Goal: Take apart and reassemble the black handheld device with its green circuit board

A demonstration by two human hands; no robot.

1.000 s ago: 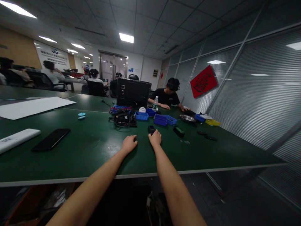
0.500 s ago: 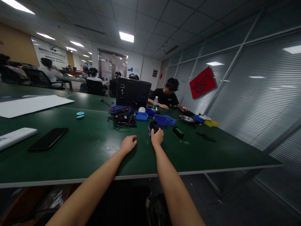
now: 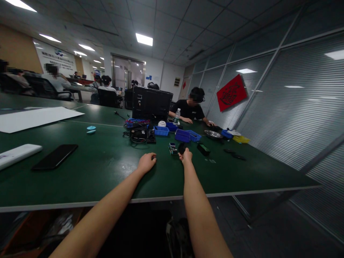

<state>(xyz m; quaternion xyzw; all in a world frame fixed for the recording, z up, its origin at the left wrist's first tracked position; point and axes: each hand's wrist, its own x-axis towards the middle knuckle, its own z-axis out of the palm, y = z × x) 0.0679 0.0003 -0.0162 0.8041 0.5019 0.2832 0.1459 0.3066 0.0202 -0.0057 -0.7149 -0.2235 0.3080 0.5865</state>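
My right hand [image 3: 186, 156] is closed around a dark, rounded black piece [image 3: 182, 147], held just above the green table; its exact kind is hard to make out. Just left of it stands a small device [image 3: 172, 148] with a pale body and dark squares on top, apart from my fingers. My left hand [image 3: 146, 163] rests on the tabletop to the left, holding nothing, its fingers loosely bent and a gap between thumb and forefinger. A black box with a green top [image 3: 203, 149] lies to the right of my right hand.
Blue trays [image 3: 182, 135], a white ball [image 3: 162, 124], a water bottle [image 3: 176, 116] and a black power adapter [image 3: 138, 133] with cables are farther back before a monitor [image 3: 152, 104]. A metal bowl [image 3: 213, 134] stands right. Another person [image 3: 192, 105] sits opposite. A black phone [image 3: 55, 157] lies left.
My right hand has moved a little to the right with the black piece, away from the small device, which now shows uncovered. My left hand stays in place.
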